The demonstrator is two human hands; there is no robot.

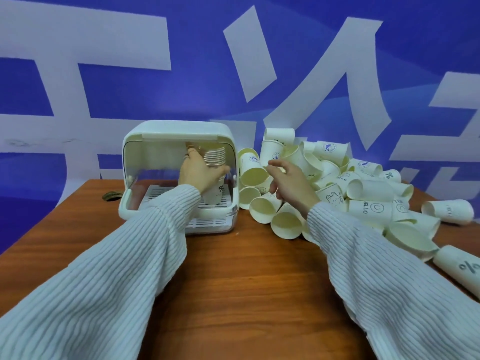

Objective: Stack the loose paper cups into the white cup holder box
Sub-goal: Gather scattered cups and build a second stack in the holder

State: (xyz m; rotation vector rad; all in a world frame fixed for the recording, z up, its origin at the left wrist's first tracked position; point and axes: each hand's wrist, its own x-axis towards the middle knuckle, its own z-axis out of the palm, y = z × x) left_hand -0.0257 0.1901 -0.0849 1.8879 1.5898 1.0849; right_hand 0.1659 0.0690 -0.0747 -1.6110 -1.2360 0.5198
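- The box (179,175) sits toward the back left of a wood table (233,276). It's white plastic with rounded corners, the front is open, and there's a slatted white tray (207,224) at the bottom poking out a bit toward the camera.
- Left hand (200,172) is inside the box opening, fingers and thumb curled round a stack (214,172) of nested cups. The stack stands upright with the mouths up; you can see a bunch of rolled rims layered near the top and a "%" mark on the lowest cup's side. Its base is down near the tray, but I can't tell whether it's actually touching.
- Right hand (288,180) hovers over the near left edge of the pile (337,185), fingers loosely bent and spread some, holding nothing as far as I can see. Can't tell if the fingertips touch a cup.
- The pile is just right of the box, and it spreads out along the right side of the table. Cups are white outside and pale yellowish inside, most lying on their sides every which way, several with open mouths facing the camera.
- Prints vary: "HELLO" with a smiley, a little bear face, a round blue logo, "%".
- A couple of strays lie apart at far right, one (448,211) near the edge and one (459,268) closer to the camera.
- Both arms wear ribbed white sleeves (104,281).
- Blue wall (181,87) with big white shapes behind it all.
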